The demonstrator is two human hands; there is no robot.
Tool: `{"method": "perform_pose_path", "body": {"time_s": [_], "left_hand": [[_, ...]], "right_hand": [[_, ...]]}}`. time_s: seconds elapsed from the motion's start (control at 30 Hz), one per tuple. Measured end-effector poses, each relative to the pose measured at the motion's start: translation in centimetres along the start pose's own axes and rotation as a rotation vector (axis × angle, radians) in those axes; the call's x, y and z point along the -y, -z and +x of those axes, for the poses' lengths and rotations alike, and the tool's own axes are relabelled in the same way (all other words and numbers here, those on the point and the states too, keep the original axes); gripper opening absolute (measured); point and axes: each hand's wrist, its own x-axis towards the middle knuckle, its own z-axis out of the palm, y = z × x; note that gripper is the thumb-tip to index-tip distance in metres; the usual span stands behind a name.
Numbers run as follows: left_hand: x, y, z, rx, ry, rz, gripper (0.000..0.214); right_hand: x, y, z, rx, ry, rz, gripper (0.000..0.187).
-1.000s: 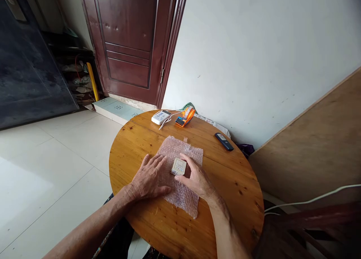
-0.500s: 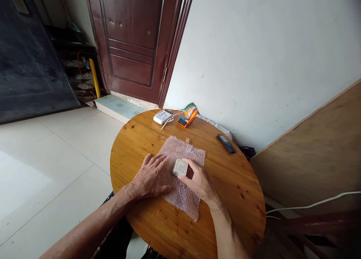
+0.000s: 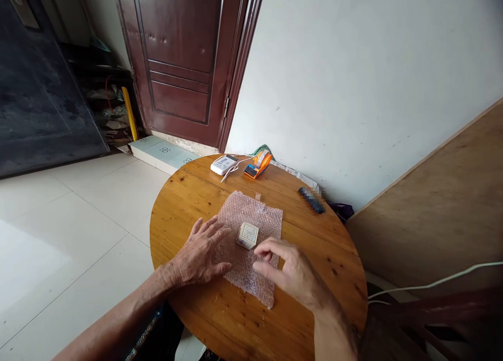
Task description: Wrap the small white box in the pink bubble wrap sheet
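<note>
A small cream box (image 3: 248, 234) with printed text rests near the middle of a pinkish sheet of bubble wrap (image 3: 253, 277). The wrap lies flat on a round wooden table (image 3: 314, 277). My left hand (image 3: 202, 253) is spread over the left edge of the wrap, fingers apart, holding nothing. Just to the right of the box, my right hand (image 3: 288, 266) hovers with its thumb and curled fingers apart. Nothing is between them, and a narrow gap separates them from the box.
At the table's far side are a white device with a cable (image 3: 223, 164) and an orange tape dispenser (image 3: 258, 165). A dark, partly blurred object (image 3: 312, 199) lies toward the right edge. Behind stands a white wall (image 3: 334, 78), with a wooden panel (image 3: 440, 209) at right.
My right hand has let go of the box and drawn back toward me and to the right. The box stays on the bubble wrap. My left hand remains at the wrap's left edge.
</note>
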Motion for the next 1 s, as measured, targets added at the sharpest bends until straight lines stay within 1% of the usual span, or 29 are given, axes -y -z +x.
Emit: {"method": "perform_pose_path", "body": {"time_s": [0.03, 0.07, 0.1, 0.13, 0.2, 0.23, 0.3, 0.37, 0.4, 0.47, 0.53, 0.63, 0.73, 0.83, 0.93, 1.0], "left_hand": [[-0.1, 0.2, -0.3, 0.007, -0.002, 0.001, 0.076], [-0.1, 0.5, -0.7, 0.012, -0.008, 0.001, 0.076], [-0.2, 0.6, -1.0, 0.013, -0.018, 0.000, 0.076], [-0.2, 0.8, -1.3, 0.015, -0.029, -0.001, 0.076], [-0.3, 0.8, -1.7, 0.029, -0.050, -0.003, 0.077], [-0.4, 0.8, -1.8, 0.040, -0.058, -0.002, 0.078], [-0.6, 0.8, -1.8, 0.057, -0.071, 0.007, 0.080], [-0.9, 0.9, -1.5, 0.052, -0.078, 0.019, 0.077], [-1.0, 1.0, -1.1, 0.036, -0.077, 0.024, 0.071], [-1.4, 1.3, -0.1, -0.015, -0.064, 0.015, 0.051], [-1.9, 1.6, 1.2, -0.071, -0.040, -0.027, 0.025], [-2.4, 1.8, 3.4, -0.110, 0.018, -0.125, 0.001], [-2.6, 1.7, 5.5, -0.099, 0.099, -0.171, 0.006], [-2.6, 1.6, 6.9, -0.089, 0.165, -0.199, 0.007], [-2.5, 1.3, 7.5, -0.080, 0.200, -0.264, 0.007], [-2.5, 1.0, 7.6, -0.087, 0.220, -0.308, 0.008]], "right_hand": [[0.7, -0.5, -0.7, 0.043, 0.005, -0.055, 0.012], [1.2, -1.2, -1.5, 0.049, 0.004, -0.138, 0.021], [1.5, -2.1, -2.2, 0.019, -0.006, -0.243, 0.029], [1.7, -3.0, -2.8, -0.024, -0.008, -0.345, 0.029], [1.5, -4.8, -3.6, -0.111, 0.021, -0.484, 0.016], [1.3, -5.5, -3.9, -0.162, 0.047, -0.518, 0.013], [0.9, -6.1, -4.1, -0.256, 0.074, -0.520, 0.020], [0.9, -5.8, -3.8, -0.318, 0.064, -0.476, 0.023], [1.0, -5.5, -3.5, -0.335, 0.054, -0.454, 0.022], [1.3, -4.5, -2.8, -0.347, 0.043, -0.426, 0.021], [1.5, -3.6, -1.9, -0.354, 0.037, -0.417, 0.021], [1.1, -2.3, -0.5, -0.369, 0.011, -0.398, 0.020], [0.2, -1.2, 0.9, -0.351, -0.038, -0.360, 0.020], [-0.8, -0.4, 2.2, -0.296, -0.095, -0.308, 0.021], [-2.0, -0.3, 3.0, -0.265, -0.149, -0.225, 0.020], [-2.8, -0.8, 3.1, -0.278, -0.176, -0.153, 0.017]]}}
